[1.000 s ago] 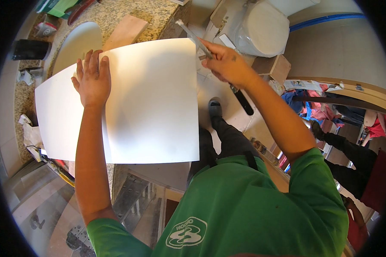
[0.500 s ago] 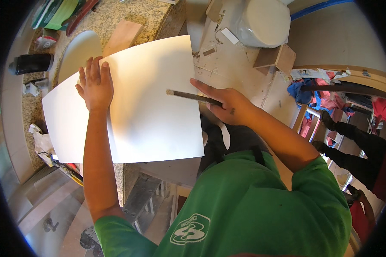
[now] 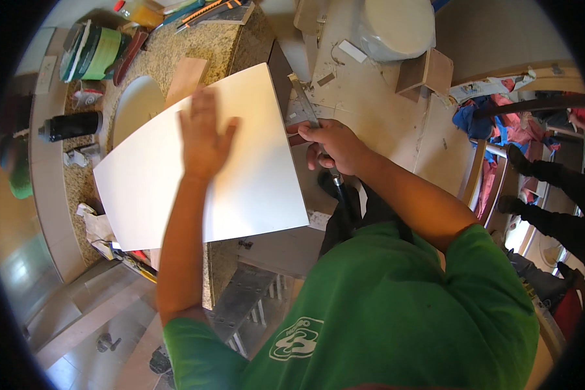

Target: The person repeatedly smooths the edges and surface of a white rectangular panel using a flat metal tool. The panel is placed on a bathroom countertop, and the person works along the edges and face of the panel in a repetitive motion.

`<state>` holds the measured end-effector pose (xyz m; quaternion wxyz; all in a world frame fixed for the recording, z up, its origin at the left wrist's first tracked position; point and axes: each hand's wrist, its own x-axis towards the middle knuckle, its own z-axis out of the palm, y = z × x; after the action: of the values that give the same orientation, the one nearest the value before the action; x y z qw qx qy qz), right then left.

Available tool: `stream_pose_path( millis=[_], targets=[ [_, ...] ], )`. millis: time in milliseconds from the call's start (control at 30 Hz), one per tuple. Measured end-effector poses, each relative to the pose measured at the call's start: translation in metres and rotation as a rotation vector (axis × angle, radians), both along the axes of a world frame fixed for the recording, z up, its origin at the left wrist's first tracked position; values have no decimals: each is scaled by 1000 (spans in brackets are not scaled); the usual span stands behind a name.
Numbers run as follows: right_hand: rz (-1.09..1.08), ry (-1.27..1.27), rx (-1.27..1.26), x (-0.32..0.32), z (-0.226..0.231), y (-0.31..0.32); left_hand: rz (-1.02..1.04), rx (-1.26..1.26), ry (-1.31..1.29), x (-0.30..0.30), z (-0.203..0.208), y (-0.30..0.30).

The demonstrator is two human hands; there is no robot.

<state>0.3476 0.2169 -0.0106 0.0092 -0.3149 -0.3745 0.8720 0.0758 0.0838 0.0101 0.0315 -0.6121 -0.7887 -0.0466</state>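
A white panel [image 3: 260, 182] with a curved far edge lies over the granite counter. My left hand [image 3: 207, 140] is over its face, palm down, fingers stretched and blurred by motion; light contact is hard to judge. Just beyond the panel's right edge, my right hand [image 3: 335, 144] grips a long flat file [image 3: 303, 99] near the middle. The file's tip points away from me, and its black handle [image 3: 348, 203] hangs back toward my body.
On the granite counter [image 3: 218, 47] are a sink [image 3: 140, 107], a wood block [image 3: 187, 79], a black canister [image 3: 71, 127] and a green tub [image 3: 101, 55]. A plastic-wrapped toilet [image 3: 396, 29] and a wooden box [image 3: 426, 73] stand at the far right. Another person's legs [image 3: 546, 195] show at right.
My left hand has moved right from the panel's far left edge to over its middle. My right hand has turned the file from crosswise to pointing away, beside the panel's right edge.
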Motion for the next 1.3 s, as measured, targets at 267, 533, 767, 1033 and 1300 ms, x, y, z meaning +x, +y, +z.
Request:
stream_pose_path(
  millis=[267,533,767,1033,1300],
  targets=[
    [-101,32,-268,-10,0,4,24,21,-94,73,5,101],
    [-99,58,-313,-12,-8,6,-146,-116,-163,157,27,-40],
    [-14,26,-174,-13,-2,10,-423,-323,-344,202,55,-128],
    [-132,-115,198,28,3,39,-143,-137,-255,184,34,-54],
    [-329,-300,312,172,-23,71,122,0,-93,94,22,78]
  ],
)
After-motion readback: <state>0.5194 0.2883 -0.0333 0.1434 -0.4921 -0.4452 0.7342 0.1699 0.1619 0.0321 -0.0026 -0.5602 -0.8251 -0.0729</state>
